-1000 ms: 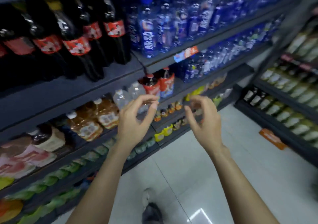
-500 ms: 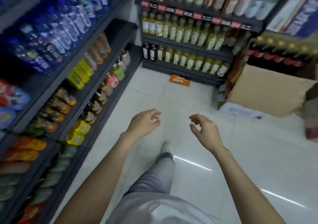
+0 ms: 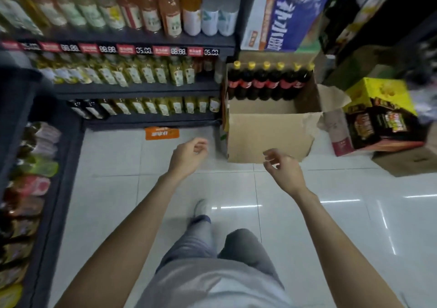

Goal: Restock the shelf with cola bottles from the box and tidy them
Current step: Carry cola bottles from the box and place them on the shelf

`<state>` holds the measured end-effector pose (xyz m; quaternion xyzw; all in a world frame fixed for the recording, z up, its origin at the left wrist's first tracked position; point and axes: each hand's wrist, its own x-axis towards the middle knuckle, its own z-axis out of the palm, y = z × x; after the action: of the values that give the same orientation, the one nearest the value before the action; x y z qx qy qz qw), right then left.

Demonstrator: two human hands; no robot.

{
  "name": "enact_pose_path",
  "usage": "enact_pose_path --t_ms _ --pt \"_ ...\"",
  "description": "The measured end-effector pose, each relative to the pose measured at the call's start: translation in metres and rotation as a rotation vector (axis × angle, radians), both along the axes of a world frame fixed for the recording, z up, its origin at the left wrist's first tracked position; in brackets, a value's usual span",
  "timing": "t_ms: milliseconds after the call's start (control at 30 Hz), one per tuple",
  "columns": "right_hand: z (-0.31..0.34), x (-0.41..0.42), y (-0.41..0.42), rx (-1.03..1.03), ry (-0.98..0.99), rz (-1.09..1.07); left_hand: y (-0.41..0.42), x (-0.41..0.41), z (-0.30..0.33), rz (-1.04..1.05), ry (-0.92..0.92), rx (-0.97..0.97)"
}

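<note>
Now, hands: both of mine are held out in front of me over the pale floor tiles (image 3: pixel 307 225), holding nothing.
Left hand (image 3: pixel 186 157): centre of the frame, fingers loosely curled and relaxed, touching nothing.
Right hand (image 3: pixel 285 169): just right of centre, fingers loosely bent, thumb and forefinger apart, grasping nothing; it lies in front of the box's near wall in the picture, whether it touches I cannot tell.
Box (image 3: pixel 269 132): brown cardboard, open at the top, standing on the floor right of centre, a flap bent out to the right.
Cola bottles (image 3: pixel 267 84): a row of six dark bottles with yellow caps and red labels, upright along the far side of the box.
Shelf (image 3: pixel 142 87): dark racks in the upper left, filled with rows of pale yellow-green drinks, price tags along the upper edge.
Yellow carton (image 3: pixel 378 92): right of the box, on the floor.
Orange sign (image 3: pixel 162 133): flat on the floor at the foot of the shelf.
</note>
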<state>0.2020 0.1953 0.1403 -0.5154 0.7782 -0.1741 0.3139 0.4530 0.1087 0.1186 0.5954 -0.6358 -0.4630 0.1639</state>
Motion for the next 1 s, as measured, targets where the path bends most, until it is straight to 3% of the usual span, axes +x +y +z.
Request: enact_pose_path --t_ms 133,400,533,700,867,933,1000 --pt "-0.010 -0.061 -0.074 -0.018 -0.037 -0.009 -0.070 -0.071 -0.011 -0.002 -0.009 0.019" --pt "-0.083 -0.174 -0.227 0.072 -0.055 0.062 -0.165 -0.183 -0.061 0.216 -0.036 -0.036" --pt "-0.110 -0.207 -0.290 0.098 -0.034 0.070 -0.214 -0.230 -0.092 0.319 -0.061 0.038" --pt "-0.151 -0.235 -0.343 0.043 -0.051 0.045 -0.264 -0.286 -0.140 0.281 -0.099 0.114" --pt "-0.187 -0.243 -0.374 0.043 0.019 0.054 -0.297 -0.327 -0.182 0.417 -0.164 0.013" --pt "-0.199 -0.245 -0.384 0.084 0.059 0.065 -0.303 -0.337 -0.190 0.436 -0.264 -0.042" --pt "-0.209 -0.244 -0.390 0.079 0.091 0.050 -0.306 -0.345 -0.197 0.403 -0.478 -0.099"
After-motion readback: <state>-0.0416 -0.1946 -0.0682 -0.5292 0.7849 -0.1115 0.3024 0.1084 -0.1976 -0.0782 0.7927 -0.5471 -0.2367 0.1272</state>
